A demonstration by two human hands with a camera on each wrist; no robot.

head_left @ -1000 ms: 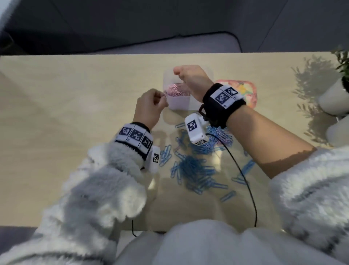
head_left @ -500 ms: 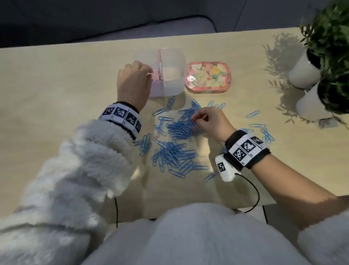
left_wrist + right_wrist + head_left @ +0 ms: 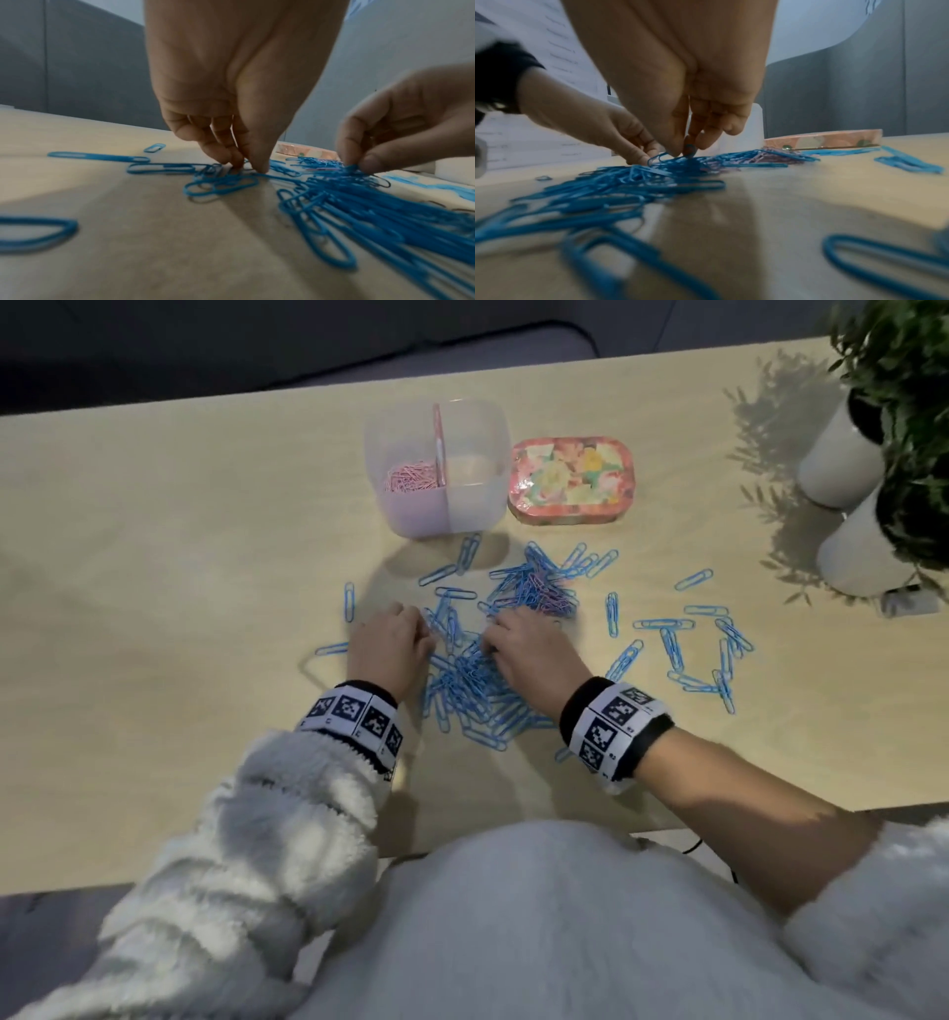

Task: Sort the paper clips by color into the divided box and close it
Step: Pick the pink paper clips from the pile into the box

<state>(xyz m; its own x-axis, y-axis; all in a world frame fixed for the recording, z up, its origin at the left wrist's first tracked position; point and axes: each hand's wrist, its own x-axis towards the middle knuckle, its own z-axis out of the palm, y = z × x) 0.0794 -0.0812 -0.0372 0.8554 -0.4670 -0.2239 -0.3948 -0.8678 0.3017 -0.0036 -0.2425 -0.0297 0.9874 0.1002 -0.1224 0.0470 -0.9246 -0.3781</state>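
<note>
A pale wooden worktop (image 3: 179, 608) stands before a dark wall, with two white plant pots (image 3: 842, 459) at its far right corner. Both hands work the central heap of blue paper clips (image 3: 477, 690). The left hand (image 3: 387, 649) has its grip drawn together, thumb and curled fingers (image 3: 226, 150) pressing down on a few blue clips at the heap's left edge. The right hand (image 3: 534, 654) has its grip clamped on a small tuft of blue clips, pinched between thumb and fingertips (image 3: 690, 148). One clear divided box (image 3: 436, 469) stands open just beyond the heap, with two compartments: pink clips (image 3: 411, 477) fill the left one. One flowered lid (image 3: 572, 480) lies just beside the box on its right. The blue clips are too many and too tangled to count; a few pink ones are mixed into the far heap (image 3: 539, 593).
</note>
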